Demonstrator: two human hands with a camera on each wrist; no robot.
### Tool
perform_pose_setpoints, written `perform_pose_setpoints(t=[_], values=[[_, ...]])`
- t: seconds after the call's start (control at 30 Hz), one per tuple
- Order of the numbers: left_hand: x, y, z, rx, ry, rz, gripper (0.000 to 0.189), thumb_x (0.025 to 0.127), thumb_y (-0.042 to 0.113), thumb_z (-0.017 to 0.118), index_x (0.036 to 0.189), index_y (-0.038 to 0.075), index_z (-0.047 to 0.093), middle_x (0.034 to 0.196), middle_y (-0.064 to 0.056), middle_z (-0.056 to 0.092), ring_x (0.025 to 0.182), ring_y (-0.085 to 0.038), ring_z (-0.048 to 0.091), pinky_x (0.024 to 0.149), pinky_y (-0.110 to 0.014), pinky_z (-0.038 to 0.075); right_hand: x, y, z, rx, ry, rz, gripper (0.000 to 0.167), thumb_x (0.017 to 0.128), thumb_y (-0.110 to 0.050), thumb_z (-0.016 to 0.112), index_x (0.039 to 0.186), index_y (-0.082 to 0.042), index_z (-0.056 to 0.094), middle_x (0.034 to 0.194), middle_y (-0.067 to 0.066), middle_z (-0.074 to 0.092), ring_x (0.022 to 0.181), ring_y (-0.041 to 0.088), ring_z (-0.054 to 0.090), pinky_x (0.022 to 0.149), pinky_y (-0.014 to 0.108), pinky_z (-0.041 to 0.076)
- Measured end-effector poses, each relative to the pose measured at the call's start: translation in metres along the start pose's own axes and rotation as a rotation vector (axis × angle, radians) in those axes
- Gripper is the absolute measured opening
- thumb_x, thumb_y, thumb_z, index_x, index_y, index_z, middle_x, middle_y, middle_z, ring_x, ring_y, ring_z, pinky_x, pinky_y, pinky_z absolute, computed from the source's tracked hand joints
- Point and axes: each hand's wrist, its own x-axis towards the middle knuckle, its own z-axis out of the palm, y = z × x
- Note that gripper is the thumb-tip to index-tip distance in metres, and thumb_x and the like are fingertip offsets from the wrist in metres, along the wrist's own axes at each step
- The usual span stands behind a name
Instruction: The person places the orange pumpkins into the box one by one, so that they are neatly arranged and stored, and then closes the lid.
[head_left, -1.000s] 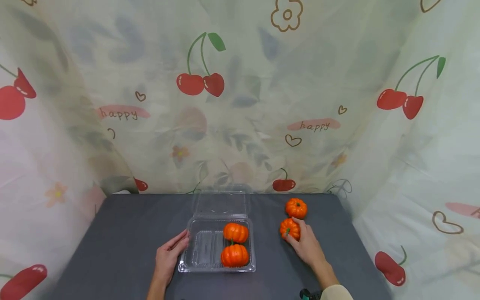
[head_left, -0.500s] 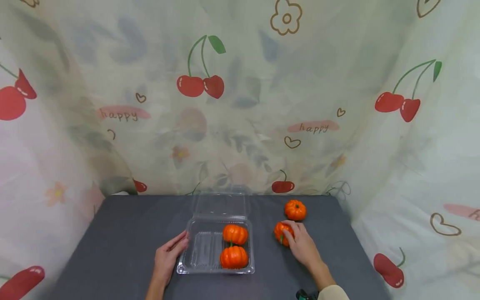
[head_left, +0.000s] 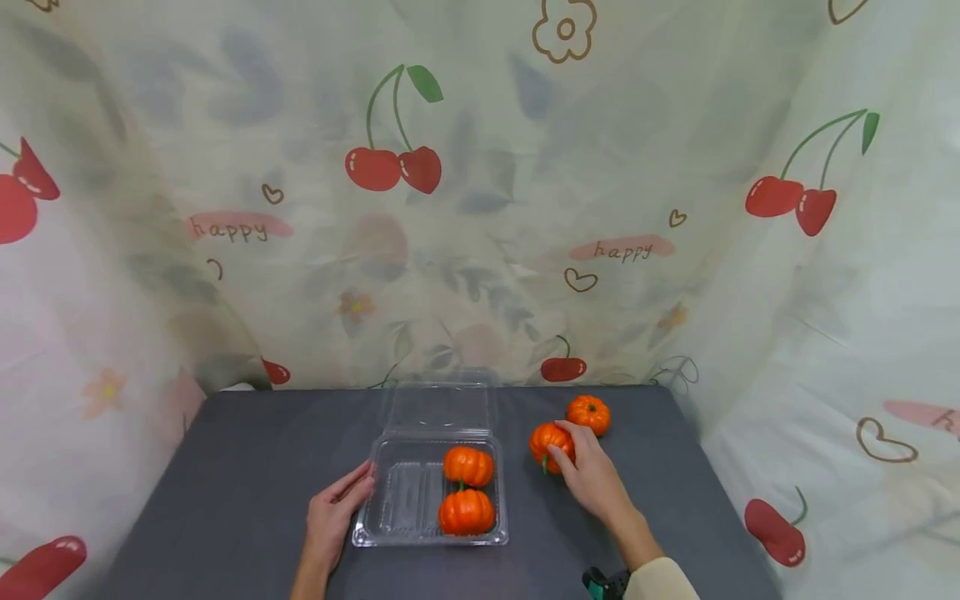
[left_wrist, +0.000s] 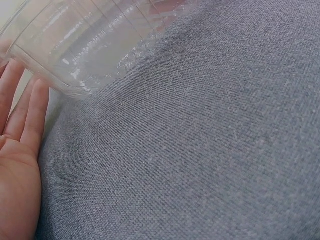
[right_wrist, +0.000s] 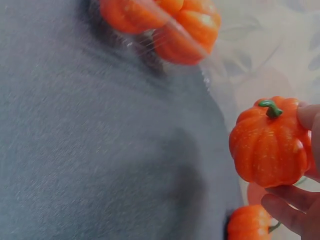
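Note:
My right hand (head_left: 597, 477) grips a small orange pumpkin (right_wrist: 270, 142) with a green stem, thumb on one side and fingers on the other. In the right wrist view the pumpkin is held up over the table, its shadow on the cloth. Straight fingers of my left hand (head_left: 333, 510) touch the left wall of a clear plastic clamshell box (head_left: 378, 518), also plain in the left wrist view. Its lid (head_left: 440, 408) stands open at the back. Two pumpkins lie in the box's right half, a back one (head_left: 468, 466) and a front one (head_left: 467, 512).
One more pumpkin (head_left: 588, 415) rests on the table behind my right hand. Dark grey cloth covers the tabletop (head_left: 247, 492). A printed curtain (head_left: 480, 208) hangs along the back edge and both sides. A dark device (head_left: 603, 583) sits at my right wrist.
My right hand has moved left and lifted the pumpkin, bringing it nearer the box. My left hand stays at the box wall.

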Motion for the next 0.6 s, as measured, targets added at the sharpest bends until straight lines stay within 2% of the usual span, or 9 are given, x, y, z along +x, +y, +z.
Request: perform_pose_setpoints(t=[0.2,0.47,0.6], values=[[0.000,0.002,0.000,-0.003,0.010,0.009,0.057,0.085,0.021,0.084,0.134,-0.001,0.064,0.102,0.016,0.079,0.099,-0.002,0.075,0.084,-0.021,0.062,0.006,-0.019,-0.005,0.024,0.037,-0.056,0.045,0.102,-0.037,0.063,0.142,-0.019,0.053,0.135,0.009,0.057,0.114,0.028,0.062,0.100,0.051,0.056],[-0.005,0.003,-0.001,-0.007,0.023,0.007,0.056,0.087,0.019,0.082,0.135,-0.003,0.063,0.102,0.015,0.079,0.097,-0.001,0.075,0.083,-0.020,0.062,0.010,-0.047,-0.003,0.047,0.055,-0.181,0.046,0.101,-0.037,0.064,0.142,-0.019,0.053,0.133,0.005,0.059,0.112,0.023,0.063,0.097,0.046,0.058],[-0.007,0.005,0.000,0.015,0.027,0.010,0.053,0.087,0.018,0.081,0.134,-0.002,0.064,0.105,0.015,0.078,0.094,-0.001,0.075,0.083,-0.019,0.062,0.011,-0.056,-0.001,0.112,0.052,-0.211,0.046,0.100,-0.034,0.066,0.141,-0.019,0.055,0.134,0.003,0.060,0.109,0.019,0.063,0.092,0.044,0.059]])
